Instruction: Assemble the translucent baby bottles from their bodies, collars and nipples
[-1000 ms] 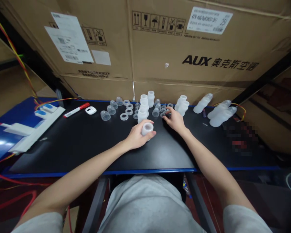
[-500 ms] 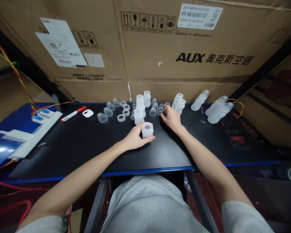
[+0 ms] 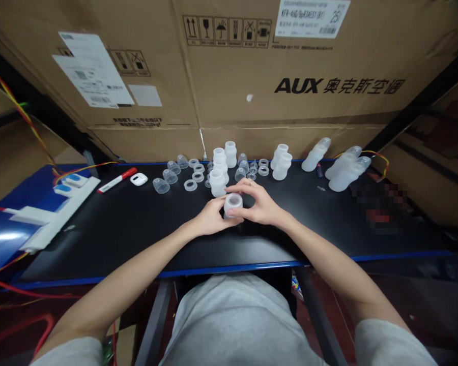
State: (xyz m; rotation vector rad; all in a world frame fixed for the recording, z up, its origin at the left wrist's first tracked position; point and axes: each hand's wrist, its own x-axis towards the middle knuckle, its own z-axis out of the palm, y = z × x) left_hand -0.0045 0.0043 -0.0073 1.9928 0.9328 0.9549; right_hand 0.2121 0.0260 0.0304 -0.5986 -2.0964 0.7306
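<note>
A short translucent white bottle (image 3: 233,203) stands upright on the black table (image 3: 130,223), its open mouth up. My left hand (image 3: 210,217) is wrapped round its left side. My right hand (image 3: 260,203) curls round its right side, fingers arching over the rim; whether a small part sits under those fingers is hidden. Just behind stand more translucent bottles (image 3: 218,179), and loose rings (image 3: 191,185) and clear caps (image 3: 161,185) lie around them.
Capped bottles (image 3: 345,170) lie at the back right, two upright ones (image 3: 282,161) at the back centre. A red-capped marker (image 3: 116,180) and a small white device (image 3: 139,179) lie at the left, beside a white power strip (image 3: 57,208). Large cardboard boxes (image 3: 252,76) wall the back.
My right hand has come back from the small parts behind the bottles and now closes on the bottle that my left hand holds. The bottle has stayed in place.
</note>
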